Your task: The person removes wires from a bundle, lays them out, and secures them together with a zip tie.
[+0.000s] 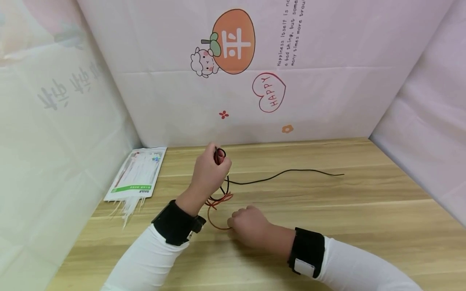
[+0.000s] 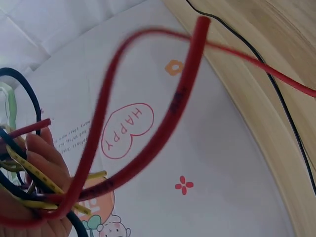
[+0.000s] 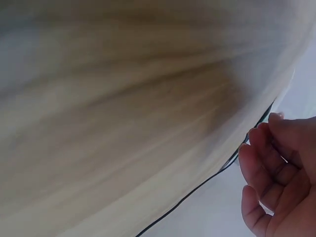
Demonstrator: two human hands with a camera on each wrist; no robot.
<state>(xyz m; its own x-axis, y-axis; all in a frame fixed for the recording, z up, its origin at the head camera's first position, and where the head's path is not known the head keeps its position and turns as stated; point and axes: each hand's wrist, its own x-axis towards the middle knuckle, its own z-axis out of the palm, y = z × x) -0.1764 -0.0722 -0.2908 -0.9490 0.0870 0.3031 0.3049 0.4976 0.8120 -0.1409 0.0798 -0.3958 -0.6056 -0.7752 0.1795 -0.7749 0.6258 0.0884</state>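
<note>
My left hand (image 1: 211,167) grips a bundle of black and red wires (image 1: 219,155) above the wooden table. In the left wrist view the bundle also holds short yellow pieces with dark marks, and a red wire (image 2: 158,153) with dark print sticks out, its end free. Loops of red wire (image 1: 222,198) hang below that hand. One strand runs down to my right hand (image 1: 251,226), low over the table, whose curled fingers pinch it; the pinched part is hidden. In the right wrist view the thumb tip meets the fingertips.
From the bundle a long black wire (image 1: 284,173) stretches right across the wooden table (image 1: 364,222). A white and green packet (image 1: 136,171) lies at the left edge, thin white strips (image 1: 131,206) spilling from it. Printed white cloth (image 1: 327,97) walls the back and sides.
</note>
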